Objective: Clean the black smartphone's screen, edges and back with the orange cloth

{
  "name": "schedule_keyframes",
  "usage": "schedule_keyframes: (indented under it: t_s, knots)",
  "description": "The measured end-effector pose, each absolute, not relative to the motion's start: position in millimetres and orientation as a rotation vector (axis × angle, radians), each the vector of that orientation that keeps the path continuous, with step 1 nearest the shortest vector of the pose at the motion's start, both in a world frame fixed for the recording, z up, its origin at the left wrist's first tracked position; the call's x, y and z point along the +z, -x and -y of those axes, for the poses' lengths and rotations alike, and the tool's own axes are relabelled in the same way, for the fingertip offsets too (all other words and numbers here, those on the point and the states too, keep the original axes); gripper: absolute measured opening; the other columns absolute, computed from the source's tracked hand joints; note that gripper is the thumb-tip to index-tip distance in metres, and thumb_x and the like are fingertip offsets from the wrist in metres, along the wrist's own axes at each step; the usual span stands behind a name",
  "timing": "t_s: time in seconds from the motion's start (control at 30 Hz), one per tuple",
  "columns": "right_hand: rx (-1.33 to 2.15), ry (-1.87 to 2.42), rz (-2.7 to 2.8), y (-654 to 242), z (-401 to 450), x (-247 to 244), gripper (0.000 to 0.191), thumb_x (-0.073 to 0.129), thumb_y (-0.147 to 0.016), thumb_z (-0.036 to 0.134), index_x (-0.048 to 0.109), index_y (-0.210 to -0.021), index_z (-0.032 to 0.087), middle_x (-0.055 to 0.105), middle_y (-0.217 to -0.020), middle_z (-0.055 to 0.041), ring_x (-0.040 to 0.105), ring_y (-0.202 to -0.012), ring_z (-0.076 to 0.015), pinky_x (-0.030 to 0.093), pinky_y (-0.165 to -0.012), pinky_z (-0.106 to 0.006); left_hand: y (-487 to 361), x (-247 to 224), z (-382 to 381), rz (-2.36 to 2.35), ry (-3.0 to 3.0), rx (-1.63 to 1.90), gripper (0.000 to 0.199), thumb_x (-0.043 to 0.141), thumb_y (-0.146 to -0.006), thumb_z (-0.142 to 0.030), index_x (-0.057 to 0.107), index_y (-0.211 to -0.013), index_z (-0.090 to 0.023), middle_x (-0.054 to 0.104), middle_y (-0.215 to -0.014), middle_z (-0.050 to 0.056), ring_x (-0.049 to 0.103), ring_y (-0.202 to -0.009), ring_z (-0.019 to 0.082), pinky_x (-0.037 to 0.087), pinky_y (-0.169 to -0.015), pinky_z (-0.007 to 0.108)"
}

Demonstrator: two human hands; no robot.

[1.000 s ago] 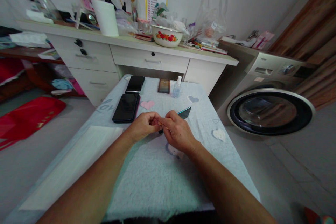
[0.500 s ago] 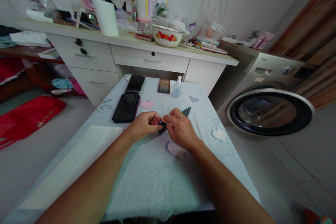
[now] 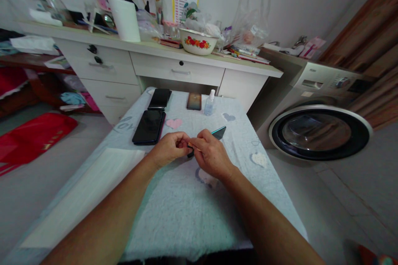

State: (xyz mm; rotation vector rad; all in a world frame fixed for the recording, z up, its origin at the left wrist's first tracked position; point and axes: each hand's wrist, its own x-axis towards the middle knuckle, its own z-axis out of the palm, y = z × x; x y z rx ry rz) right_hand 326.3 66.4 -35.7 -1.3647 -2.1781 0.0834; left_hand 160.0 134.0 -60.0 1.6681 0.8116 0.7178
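Observation:
My left hand is closed on a small black object over the cloth-covered table. Touching it from the right, my right hand has its fingers pinched on something small and orange, mostly hidden. Behind the right hand lies a dark flat device with a teal edge. A large black phone rests left of my left hand, with another dark phone beyond it. Toward the far edge are a brown card-like item and a clear spray bottle.
A pale strip lies along the table's left side. Beyond the table stands a white desk with a floral bowl and a white cylinder. A washing machine is at the right, a red bag on the left floor.
My right hand has shifted slightly left, closer to my left fingertips, and covers more of the small black object. The phones, card-like item and bottle have stayed in place.

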Motion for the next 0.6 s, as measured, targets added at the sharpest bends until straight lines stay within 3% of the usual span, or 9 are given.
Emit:
schedule_keyframes:
  t_s: [0.6]
  knots:
    - [0.020,1.442,2.085,-344,-72,-36,0.023,0.047,-0.085,0.014,0.065,-0.099,0.019,0.052,-0.093,-0.0049,0.052,-0.079,-0.0141,0.044,-0.072,-0.025,-162,-55,-131,-0.863,-1.669,0.700,0.018,0.067,-0.065,-0.027,0.058,-0.076,-0.016,0.047,-0.058,-0.007,0.043,-0.052,0.008,0.031,-0.050,0.021]
